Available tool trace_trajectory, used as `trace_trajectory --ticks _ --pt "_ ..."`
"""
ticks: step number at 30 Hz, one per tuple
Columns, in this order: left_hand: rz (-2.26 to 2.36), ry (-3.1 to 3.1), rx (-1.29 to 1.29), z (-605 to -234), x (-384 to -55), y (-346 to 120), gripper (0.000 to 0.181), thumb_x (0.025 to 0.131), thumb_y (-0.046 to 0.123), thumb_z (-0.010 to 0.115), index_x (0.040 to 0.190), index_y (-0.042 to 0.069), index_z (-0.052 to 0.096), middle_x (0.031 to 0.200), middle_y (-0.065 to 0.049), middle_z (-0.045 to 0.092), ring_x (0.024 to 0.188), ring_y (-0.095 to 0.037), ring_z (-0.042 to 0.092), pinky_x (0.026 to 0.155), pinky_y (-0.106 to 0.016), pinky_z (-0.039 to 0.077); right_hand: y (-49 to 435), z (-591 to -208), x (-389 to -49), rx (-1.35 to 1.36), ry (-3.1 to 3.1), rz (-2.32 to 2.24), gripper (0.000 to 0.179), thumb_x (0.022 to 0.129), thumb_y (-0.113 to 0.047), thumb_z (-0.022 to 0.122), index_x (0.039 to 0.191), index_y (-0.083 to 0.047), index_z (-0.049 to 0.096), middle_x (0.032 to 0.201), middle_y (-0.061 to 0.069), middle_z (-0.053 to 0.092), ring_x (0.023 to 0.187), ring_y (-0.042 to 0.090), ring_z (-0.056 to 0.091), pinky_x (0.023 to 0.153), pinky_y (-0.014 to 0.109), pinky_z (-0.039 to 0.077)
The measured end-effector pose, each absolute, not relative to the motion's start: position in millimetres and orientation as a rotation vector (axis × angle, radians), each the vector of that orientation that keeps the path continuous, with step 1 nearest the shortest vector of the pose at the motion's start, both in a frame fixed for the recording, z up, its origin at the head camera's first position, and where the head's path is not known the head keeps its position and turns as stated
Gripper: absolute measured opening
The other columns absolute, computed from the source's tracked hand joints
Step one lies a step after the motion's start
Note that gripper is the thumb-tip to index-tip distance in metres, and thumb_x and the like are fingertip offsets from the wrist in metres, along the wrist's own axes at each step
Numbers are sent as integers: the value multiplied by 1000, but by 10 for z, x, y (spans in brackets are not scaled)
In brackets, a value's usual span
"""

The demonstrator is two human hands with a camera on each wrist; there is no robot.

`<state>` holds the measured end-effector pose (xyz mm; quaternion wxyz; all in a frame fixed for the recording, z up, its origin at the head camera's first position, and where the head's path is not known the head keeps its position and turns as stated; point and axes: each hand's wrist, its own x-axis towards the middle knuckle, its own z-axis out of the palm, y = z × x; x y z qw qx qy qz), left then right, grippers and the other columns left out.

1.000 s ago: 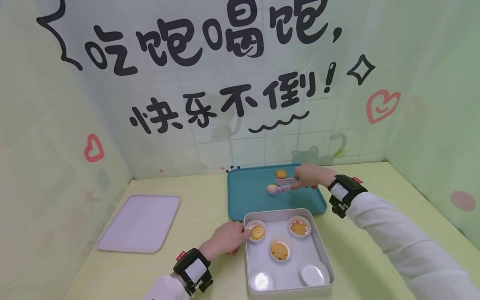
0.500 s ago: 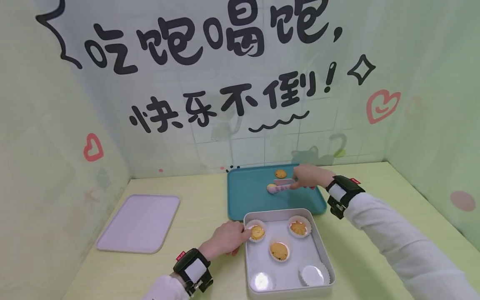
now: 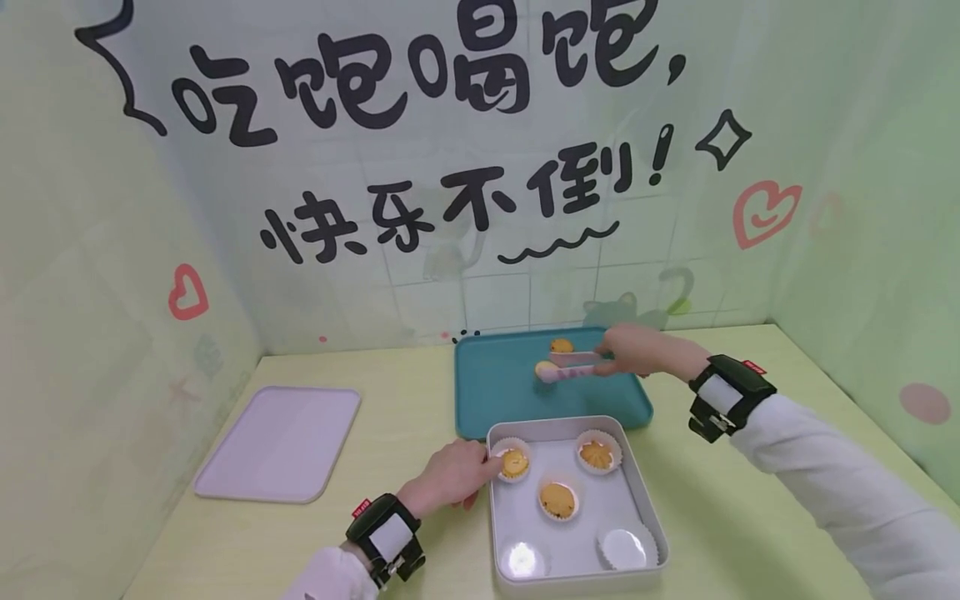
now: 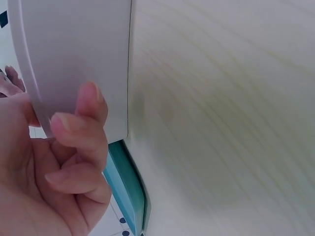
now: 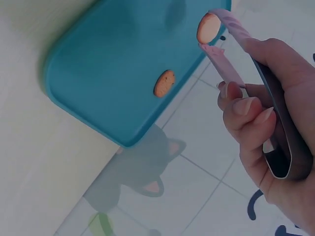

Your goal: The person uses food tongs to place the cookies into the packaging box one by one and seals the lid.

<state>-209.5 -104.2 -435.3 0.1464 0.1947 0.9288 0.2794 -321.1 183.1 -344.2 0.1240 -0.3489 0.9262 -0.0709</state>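
My right hand (image 3: 637, 350) grips a pair of pink tongs (image 5: 226, 69) over the teal tray (image 3: 495, 396). Between the tong tips a round cookie (image 5: 208, 28) is pinched, its pale face showing in the right wrist view. A second cookie (image 5: 164, 83) with dark specks lies on that tray. My left hand (image 3: 455, 477) holds the left rim of a white square pan (image 3: 581, 575), the thumb over the rim and the fingers curled on the outer wall (image 4: 88, 49). Three paper cups in the pan hold cookies, among them the middle cup's cookie (image 3: 557, 500).
Another paper cup (image 3: 626, 548), without a cookie, sits at the pan's near right; glare hides the near left corner. A flat lilac tray (image 3: 281, 446) lies on the left of the table. A printed wall (image 3: 495, 300) closes off the back, with side walls left and right.
My right hand has shifted right and the wrist has turned a little. The tong tips with the cookie have risen slightly. My left hand stays on the pan's rim.
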Motion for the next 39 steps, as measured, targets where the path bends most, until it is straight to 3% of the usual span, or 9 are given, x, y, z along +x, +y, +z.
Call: trace_trajectory --ticks 4,11,16,19,24,30,39 --pt "804 2668 568 -4345 -2095 -1036 35 89 27 44 61 7 50 35 4 38 29 -10 36 34 -23 26 1895 -3320 -2964 -1159 2687 -215 22 86 -23 61 68 -13 53 49 -8 29 35 5 39 42 22 35" --pt "777 2696 589 -4384 -2125 -1041 35 88 28 44 58 11 47 35 5 38 28 -10 37 33 -23 27 1972 -3269 -2547 -1377 2673 -200 17 82 -21 66 74 -15 52 52 -11 23 46 1 23 46 21 22" --pt "746 2695 587 -4398 -2150 -1040 36 89 30 44 59 10 49 35 4 38 28 -10 38 33 -23 27 1956 -3300 -2255 -1495 2643 -209 16 81 -22 66 74 -17 53 52 -14 28 45 -1 26 44 19 25" --pt "731 2695 589 -4390 -2155 -1037 37 89 30 44 59 10 49 34 4 38 28 -10 37 33 -23 26 1914 -3317 -2069 -1614 2625 -189 13 80 -24 68 83 -14 60 53 -16 31 45 -2 29 43 17 28" --pt "738 2693 604 -4377 -2149 -1035 37 90 29 44 57 11 48 34 5 38 27 -9 37 33 -23 26 1780 -3343 -1815 -1722 2571 -107 25 78 -29 70 95 -12 64 57 -17 36 45 -2 31 43 14 28" --pt "751 2691 627 -4366 -2150 -1043 38 90 28 44 57 10 49 33 5 37 27 -9 38 34 -23 25 1622 -3400 -1687 -1821 2520 -40 23 76 -30 70 91 -15 62 63 -15 46 45 -1 33 43 14 28" --pt "755 2690 614 -4369 -2142 -1044 39 90 29 44 59 7 51 33 5 37 27 -9 37 34 -23 25 1540 -3507 -1647 -1846 2504 81 25 77 -33 70 92 -15 62 58 -14 38 43 1 26 41 16 21"
